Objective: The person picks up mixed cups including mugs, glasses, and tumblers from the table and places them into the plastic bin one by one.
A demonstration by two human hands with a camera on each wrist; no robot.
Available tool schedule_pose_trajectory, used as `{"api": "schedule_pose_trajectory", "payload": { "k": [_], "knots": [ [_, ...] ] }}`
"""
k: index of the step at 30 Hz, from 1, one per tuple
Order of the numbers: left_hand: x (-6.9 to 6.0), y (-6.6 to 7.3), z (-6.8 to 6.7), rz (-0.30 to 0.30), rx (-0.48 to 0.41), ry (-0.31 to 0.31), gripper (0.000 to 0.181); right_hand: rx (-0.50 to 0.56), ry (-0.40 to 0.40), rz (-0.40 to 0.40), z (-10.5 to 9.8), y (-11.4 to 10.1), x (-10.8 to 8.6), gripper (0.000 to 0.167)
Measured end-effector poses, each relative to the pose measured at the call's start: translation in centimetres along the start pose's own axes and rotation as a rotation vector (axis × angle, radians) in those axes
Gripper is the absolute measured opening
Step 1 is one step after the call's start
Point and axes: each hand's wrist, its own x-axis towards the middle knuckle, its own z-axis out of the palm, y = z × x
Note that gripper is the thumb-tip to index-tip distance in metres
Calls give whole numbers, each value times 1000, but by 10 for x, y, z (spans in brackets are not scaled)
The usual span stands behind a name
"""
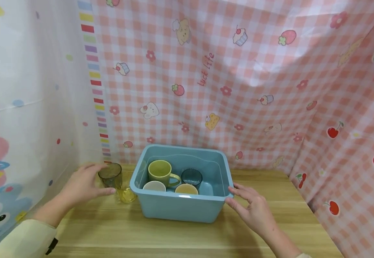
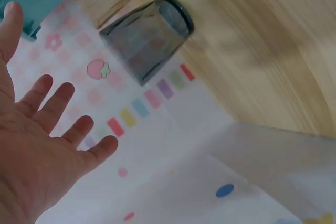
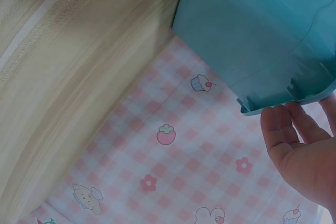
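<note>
A light blue plastic bin [image 1: 183, 206] stands on the wooden table. It holds a green mug [image 1: 159, 170] with a handle, a white cup [image 1: 154, 186], a tan cup [image 1: 187, 189] and a dark blue glass [image 1: 192, 178]. My right hand [image 1: 251, 208] grips the bin's right front corner, fingertips and thumb at the rim [image 3: 257, 111]. Left of the bin, my left hand [image 1: 85, 184] spreads its fingers beside a smoky grey glass [image 2: 149, 38]. The left wrist view shows a gap between hand and glass. A yellow glass [image 1: 127, 195] stands between the grey glass and the bin.
A pink checked curtain [image 1: 206, 107] with printed figures hangs behind the table. White printed cloth [image 1: 28, 89] closes off the left side, and more checked cloth [image 1: 351, 143] the right. The wooden tabletop [image 1: 116, 233] reaches in front of the bin.
</note>
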Motion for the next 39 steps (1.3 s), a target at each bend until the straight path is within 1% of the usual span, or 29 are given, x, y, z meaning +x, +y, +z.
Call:
{"api": "schedule_pose_trajectory", "payload": {
  "k": [4, 8, 12, 18, 23, 30, 33, 39],
  "knots": [
    [5, 5, 10, 27, 18, -7, 104, 2, -2, -7, 0, 1, 1, 37],
    [11, 10, 21, 61, 37, 5, 101, -1, -2, -5, 0, 2, 0, 36],
    [16, 11, 29, 88, 63, 10, 99, 2, -7, 8, 0, 2, -1, 36],
    [27, 9, 39, 71, 52, -32, 103, 0, -11, 10, 0, 2, -1, 37],
    [33, 9, 43, 60, 46, -50, 102, -2, -8, 8, 0, 2, -1, 37],
    [36, 11, 46, 37, 44, -68, 99, -12, -1, 0, 0, 1, 0, 37],
    [38, 9, 49, 34, 46, -70, 98, -9, -2, 2, 0, 2, -1, 37],
    [42, 6, 53, 22, 18, -69, 99, -3, -7, 6, 0, 3, -1, 37]
  ]
}}
